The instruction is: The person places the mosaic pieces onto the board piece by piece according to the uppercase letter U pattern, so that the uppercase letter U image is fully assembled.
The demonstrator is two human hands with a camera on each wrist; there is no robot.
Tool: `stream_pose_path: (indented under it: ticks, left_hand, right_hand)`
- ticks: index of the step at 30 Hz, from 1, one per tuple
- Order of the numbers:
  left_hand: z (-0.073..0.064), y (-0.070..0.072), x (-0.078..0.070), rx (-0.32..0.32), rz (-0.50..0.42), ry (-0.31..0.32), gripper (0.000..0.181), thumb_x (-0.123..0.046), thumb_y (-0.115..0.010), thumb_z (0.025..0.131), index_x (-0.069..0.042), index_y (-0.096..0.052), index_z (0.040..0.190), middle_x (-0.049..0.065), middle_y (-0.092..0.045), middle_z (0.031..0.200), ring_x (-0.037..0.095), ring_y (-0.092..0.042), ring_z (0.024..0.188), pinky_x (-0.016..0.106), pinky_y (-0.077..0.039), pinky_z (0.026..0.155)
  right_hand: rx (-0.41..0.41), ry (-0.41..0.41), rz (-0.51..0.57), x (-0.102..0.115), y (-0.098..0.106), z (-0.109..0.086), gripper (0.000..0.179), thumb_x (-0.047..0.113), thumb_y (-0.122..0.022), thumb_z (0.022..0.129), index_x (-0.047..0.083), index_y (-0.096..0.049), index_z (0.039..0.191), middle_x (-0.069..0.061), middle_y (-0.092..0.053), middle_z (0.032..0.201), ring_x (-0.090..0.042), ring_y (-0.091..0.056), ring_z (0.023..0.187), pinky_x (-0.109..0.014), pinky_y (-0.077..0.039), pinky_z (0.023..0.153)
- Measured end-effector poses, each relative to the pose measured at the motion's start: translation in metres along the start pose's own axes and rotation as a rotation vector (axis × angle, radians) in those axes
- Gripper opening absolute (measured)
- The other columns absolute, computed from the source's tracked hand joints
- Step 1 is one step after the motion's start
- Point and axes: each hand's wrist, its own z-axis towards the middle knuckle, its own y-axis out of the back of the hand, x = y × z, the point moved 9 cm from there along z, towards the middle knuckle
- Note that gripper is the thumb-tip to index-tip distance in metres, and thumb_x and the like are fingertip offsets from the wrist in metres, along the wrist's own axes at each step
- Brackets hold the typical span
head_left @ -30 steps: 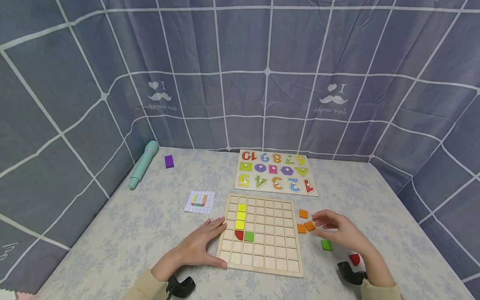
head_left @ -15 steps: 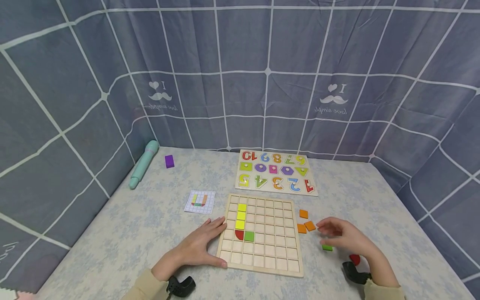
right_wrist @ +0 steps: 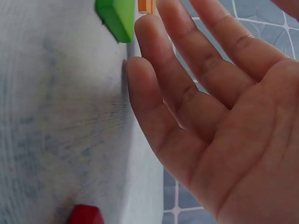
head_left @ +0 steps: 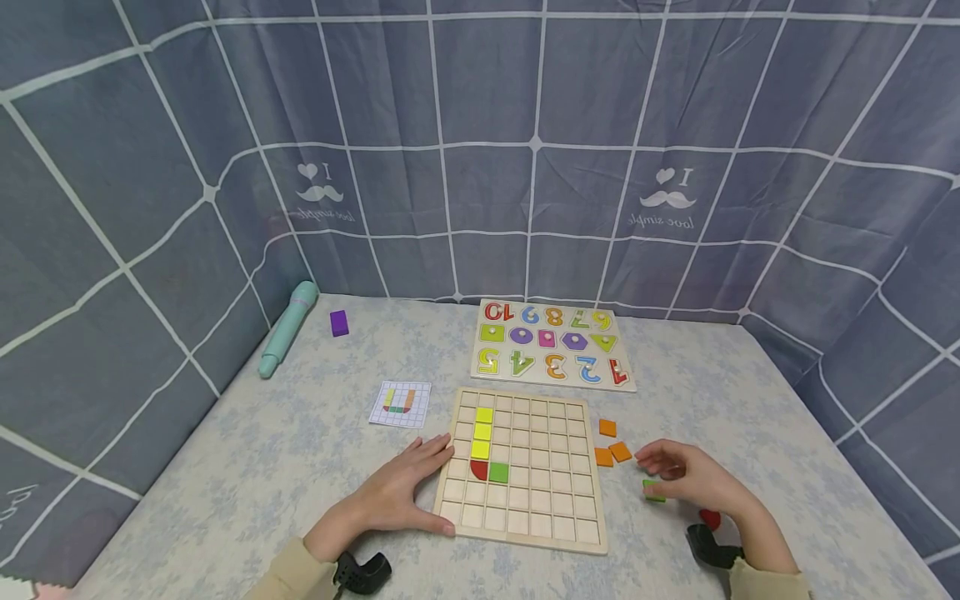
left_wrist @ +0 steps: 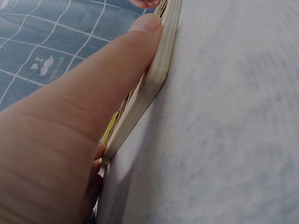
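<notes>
My left hand [head_left: 397,492] rests at the left edge of a wooden grid board [head_left: 540,504], with fingers on its rim and the thumb [left_wrist: 117,60] along its near corner. Seated in the board's cells are a column of yellow square tiles [head_left: 482,432], a red quarter-round piece [head_left: 479,471] below them and a green square tile [head_left: 498,472]. Right of the board, my right hand [head_left: 697,477] hovers low over a loose green tile [right_wrist: 117,18], fingers loosely bent and thumb overlapping the tile in the head view. A loose red piece [right_wrist: 86,215] lies near that wrist.
Three orange tiles [head_left: 619,452] lie between board and right hand. A pattern card [head_left: 401,404] sits left of the board, a number-and-shape puzzle [head_left: 553,346] behind it. Further back left are a purple block [head_left: 339,323] and a teal microphone-shaped stick [head_left: 287,330].
My right hand has drawn back from the orange tiles, toward the right and nearer me, to the loose green tile. The left hand and board have stayed put.
</notes>
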Motion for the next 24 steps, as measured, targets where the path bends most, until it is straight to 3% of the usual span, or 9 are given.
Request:
stream_pose_path:
  ticks: [10, 24]
  left_hand:
    - [0.001, -0.001, 0.001, 0.001, 0.006, -0.002, 0.108, -0.070, -0.069, 0.065, -0.004, -0.038, 0.144, 0.005, -0.025, 0.153, 0.017, -0.021, 0.140, 0.037, -0.014, 0.118]
    - [0.000, 0.000, 0.001, -0.001, -0.002, -0.003, 0.108, -0.071, -0.069, 0.065, -0.003, -0.038, 0.144, 0.006, -0.025, 0.153, 0.018, -0.021, 0.140, 0.038, -0.013, 0.118]
  right_hand:
    - [0.023, 0.001, -0.030, -0.008, -0.002, 0.001, 0.048, 0.020, -0.081, 0.073, -0.002, -0.060, 0.110, -0.009, -0.063, 0.104, -0.018, -0.056, 0.085, -0.023, -0.051, 0.070]
    - [0.046, -0.032, -0.018, -0.013, -0.004, 0.002, 0.052, 0.017, -0.083, 0.069, -0.003, -0.060, 0.111, -0.007, -0.061, 0.102, -0.020, -0.053, 0.085, -0.023, -0.050, 0.069]
